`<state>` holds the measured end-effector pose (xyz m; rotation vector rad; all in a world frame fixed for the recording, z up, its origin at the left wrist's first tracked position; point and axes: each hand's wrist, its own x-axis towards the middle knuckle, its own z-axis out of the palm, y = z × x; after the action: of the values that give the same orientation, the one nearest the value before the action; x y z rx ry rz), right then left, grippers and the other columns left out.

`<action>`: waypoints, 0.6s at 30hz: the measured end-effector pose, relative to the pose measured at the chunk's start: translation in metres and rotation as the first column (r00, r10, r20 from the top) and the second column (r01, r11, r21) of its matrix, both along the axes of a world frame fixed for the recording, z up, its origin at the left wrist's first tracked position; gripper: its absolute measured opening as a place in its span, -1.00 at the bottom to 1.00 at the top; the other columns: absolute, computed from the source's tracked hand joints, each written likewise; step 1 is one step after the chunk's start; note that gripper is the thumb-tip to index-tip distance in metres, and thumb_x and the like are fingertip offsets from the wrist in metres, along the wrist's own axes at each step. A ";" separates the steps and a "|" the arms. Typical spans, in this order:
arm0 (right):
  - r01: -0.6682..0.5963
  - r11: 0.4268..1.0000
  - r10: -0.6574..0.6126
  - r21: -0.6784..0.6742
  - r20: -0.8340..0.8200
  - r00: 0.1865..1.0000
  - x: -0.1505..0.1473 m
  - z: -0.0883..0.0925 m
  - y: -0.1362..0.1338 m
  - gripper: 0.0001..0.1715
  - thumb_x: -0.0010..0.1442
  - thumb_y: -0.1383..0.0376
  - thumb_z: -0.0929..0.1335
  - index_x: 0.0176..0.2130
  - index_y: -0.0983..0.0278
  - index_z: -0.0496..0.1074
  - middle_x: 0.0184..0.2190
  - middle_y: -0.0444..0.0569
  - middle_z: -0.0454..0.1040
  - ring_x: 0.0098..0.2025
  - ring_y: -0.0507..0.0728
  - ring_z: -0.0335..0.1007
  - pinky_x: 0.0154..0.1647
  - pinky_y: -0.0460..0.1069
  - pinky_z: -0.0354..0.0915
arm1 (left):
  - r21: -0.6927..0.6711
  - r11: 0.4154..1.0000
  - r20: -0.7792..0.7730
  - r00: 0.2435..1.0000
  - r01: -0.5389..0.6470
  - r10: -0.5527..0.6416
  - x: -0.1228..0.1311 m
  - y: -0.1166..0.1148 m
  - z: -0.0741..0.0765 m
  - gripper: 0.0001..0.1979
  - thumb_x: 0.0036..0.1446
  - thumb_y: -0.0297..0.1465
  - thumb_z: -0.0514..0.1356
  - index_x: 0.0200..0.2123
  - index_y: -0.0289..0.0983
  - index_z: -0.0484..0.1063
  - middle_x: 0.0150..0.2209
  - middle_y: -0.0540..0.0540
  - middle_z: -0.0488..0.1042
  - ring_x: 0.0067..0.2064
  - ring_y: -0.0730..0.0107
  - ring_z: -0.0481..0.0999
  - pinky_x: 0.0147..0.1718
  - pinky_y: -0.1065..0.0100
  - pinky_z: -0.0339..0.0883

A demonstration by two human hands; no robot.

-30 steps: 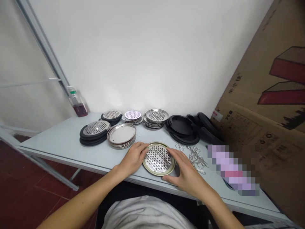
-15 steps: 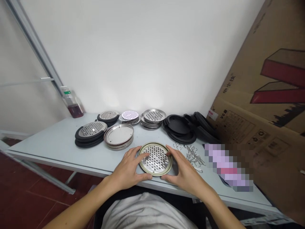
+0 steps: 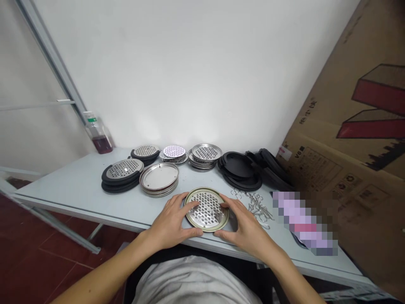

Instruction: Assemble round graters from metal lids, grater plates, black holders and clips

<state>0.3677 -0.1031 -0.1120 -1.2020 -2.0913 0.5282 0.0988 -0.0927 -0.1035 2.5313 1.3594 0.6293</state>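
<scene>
Shiny metal, punched with rows of holes, forms the grater disc (image 3: 205, 214) that lies flat between the two hands, seated in a shallow olive-gold tray (image 3: 224, 221) near the front edge of the pale table (image 3: 85, 181). The person's left hand (image 3: 169, 223) is spread in a wide curve around the tray's left side, one fingertip on the disc and the thumb at the front rim. The right hand (image 3: 245, 223) mirrors it, fingers reaching over the right rim and thumb by the front edge; whether either hand pinches the tray cannot be told.

Just right of the grip, thin wire pieces (image 3: 260, 207) lie in a loose heap. Farther right are a pixelated lilac item (image 3: 303, 226) and a big cardboard box (image 3: 348, 190). Beyond the grip to the right rest black round holders (image 3: 238, 164), piled unevenly. Directly beyond it is a stack of silvery plates (image 3: 207, 153), with perforated discs (image 3: 174, 151) to its left, the top one lilac-tinted. Beyond the left hand comes a stack of plain metal trays (image 3: 160, 177), then, farther left, black-edged graters (image 3: 125, 169) in two piles. Farthest left stands a bottle (image 3: 101, 142) partly filled with dark red liquid
</scene>
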 end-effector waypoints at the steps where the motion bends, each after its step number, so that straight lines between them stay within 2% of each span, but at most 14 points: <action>1: 0.002 1.000 -0.002 0.002 0.002 1.000 0.000 0.000 0.000 0.09 0.03 0.20 0.53 0.37 0.01 -0.02 0.12 0.01 0.35 0.17 0.25 0.28 0.24 0.21 0.20 | 0.001 1.000 0.000 1.000 0.000 0.000 0.000 0.000 0.000 -0.24 0.04 0.08 0.29 0.24 -0.12 0.32 0.29 -0.29 0.19 0.31 -0.13 0.17 0.25 -0.12 0.14; 12: 0.003 1.000 -0.003 0.026 0.005 1.000 0.000 0.000 0.000 0.02 0.02 0.21 0.53 0.33 0.05 0.06 0.20 0.04 0.30 0.24 0.27 0.23 0.29 0.23 0.16 | -0.038 0.999 0.002 1.000 0.002 -0.002 -0.001 -0.002 0.000 -0.23 0.04 0.04 0.31 0.27 -0.12 0.28 0.33 -0.30 0.13 0.34 -0.15 0.12 0.26 -0.14 0.11; 15: 0.005 1.000 -0.005 0.025 0.006 1.000 0.000 0.001 -0.001 0.01 0.03 0.21 0.52 0.33 0.05 0.06 0.25 0.05 0.24 0.29 0.27 0.17 0.32 0.23 0.13 | -0.061 0.998 0.030 1.000 0.000 0.002 0.000 0.002 0.008 -0.17 0.06 0.04 0.30 0.32 -0.14 0.18 0.37 -0.34 0.04 0.37 -0.17 0.09 0.24 -0.15 0.14; 18: 0.017 1.000 -0.017 0.008 0.013 1.000 -0.001 0.001 -0.002 -0.01 0.05 0.19 0.51 0.33 0.05 0.07 0.28 0.04 0.20 0.32 0.27 0.12 0.35 0.23 0.10 | 0.052 0.998 0.089 0.996 -0.021 0.017 0.012 0.024 0.026 -0.34 0.19 -0.05 0.23 0.27 -0.19 0.24 0.33 -0.31 0.13 0.33 -0.06 0.17 0.25 -0.07 0.15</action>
<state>0.3669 -0.1048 -0.1110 -1.2213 -2.0900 0.5052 0.1103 -0.0687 -0.0771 2.5013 1.3557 0.7810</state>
